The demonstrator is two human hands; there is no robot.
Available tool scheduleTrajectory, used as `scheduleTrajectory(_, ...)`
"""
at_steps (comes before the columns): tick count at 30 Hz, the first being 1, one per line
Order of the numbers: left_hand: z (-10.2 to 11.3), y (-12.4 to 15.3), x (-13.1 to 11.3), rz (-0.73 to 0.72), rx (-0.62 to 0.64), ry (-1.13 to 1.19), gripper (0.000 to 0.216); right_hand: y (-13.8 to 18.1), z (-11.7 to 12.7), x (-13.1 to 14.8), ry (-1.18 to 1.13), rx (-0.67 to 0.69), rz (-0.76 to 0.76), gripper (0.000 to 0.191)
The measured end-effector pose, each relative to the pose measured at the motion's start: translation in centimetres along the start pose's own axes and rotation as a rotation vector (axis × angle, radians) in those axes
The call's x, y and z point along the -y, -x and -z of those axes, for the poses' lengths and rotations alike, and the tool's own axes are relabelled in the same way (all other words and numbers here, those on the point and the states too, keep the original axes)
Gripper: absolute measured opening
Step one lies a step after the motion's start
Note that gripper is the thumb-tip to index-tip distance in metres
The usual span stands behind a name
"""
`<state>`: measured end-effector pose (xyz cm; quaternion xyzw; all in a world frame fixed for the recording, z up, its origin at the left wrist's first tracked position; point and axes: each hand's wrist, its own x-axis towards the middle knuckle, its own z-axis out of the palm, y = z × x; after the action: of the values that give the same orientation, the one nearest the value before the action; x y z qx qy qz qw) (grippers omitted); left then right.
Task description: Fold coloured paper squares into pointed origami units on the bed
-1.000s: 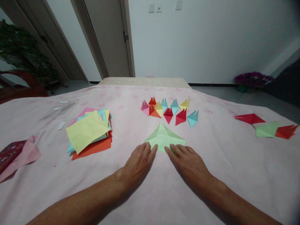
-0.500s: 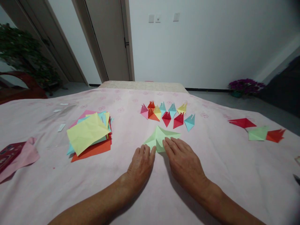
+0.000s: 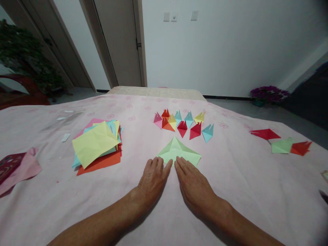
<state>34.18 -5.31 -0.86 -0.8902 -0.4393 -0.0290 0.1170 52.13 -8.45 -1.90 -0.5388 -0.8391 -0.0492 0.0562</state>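
Tabletop (image 3: 243, 184) under pale pink flower-printed cloth (image 3: 135, 143) bears a loose stack of coloured paper sheets (image 3: 96, 141) at left. Left hand (image 3: 154, 176), thumb parted from fingers, and right hand (image 3: 194, 182), fingers together, lie flat along the near edge of a pointed, pale green folded paper (image 3: 176, 148), centred. Beyond: small multicoloured folded-paper birds (image 3: 196, 131).

Folded paper (image 3: 178, 151) in middle: plain pale green. Tablecloth (image 3: 256, 191): pale pink, flower outlines in deeper pink toward far side. Paper stack (image 3: 98, 146) at left: yellow on top, orange along near edge, light blue, red and pink peeking out. Small folded birds (image 3: 195, 131) beyond: nearest ones red, red, light blue; others pink, orange, yellow, light blue. Folded pieces (image 3: 281, 146) at right: red, light green, orange-red. Packet (image 3: 11, 166) at far left: dark red, paler markings. Wall (image 3: 217, 51): white. Door (image 3: 119, 41): grey-brown. Flowers (image 3: 269, 93): purple.
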Motion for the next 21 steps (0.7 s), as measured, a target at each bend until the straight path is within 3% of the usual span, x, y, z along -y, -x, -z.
scheduleTrajectory(7,-1.2,1.3,1.1,-0.030,0.016,-0.003,0.049,2.8,0.3,-2.7,0.045,0.008,0.003,0.058)
scheduleTrajectory(10,-1.9,1.9,1.4,-0.039,0.018,-0.013,0.050,2.3,2.1,-3.3,0.123,0.024,-0.035,0.047)
scheduleTrajectory(13,-2.1,1.7,1.1,-0.035,0.017,0.005,0.050,-0.1,5.1,-3.6,0.113,0.057,-0.101,0.026)
scheduleTrajectory(15,-2.0,1.4,0.9,-0.038,-0.001,0.031,0.049,-2.6,6.4,-3.6,0.048,-0.044,-0.127,0.025)
scheduleTrajectory(18,-1.8,1.1,0.9,-0.047,-0.021,0.068,0.045,-6.3,5.9,-3.4,-0.033,-0.187,-0.196,0.047)
scheduleTrajectory(21,-1.6,1.2,1.1,-0.057,-0.029,0.090,0.042,-9.0,3.2,-3.2,-0.113,-0.117,-0.337,0.067)
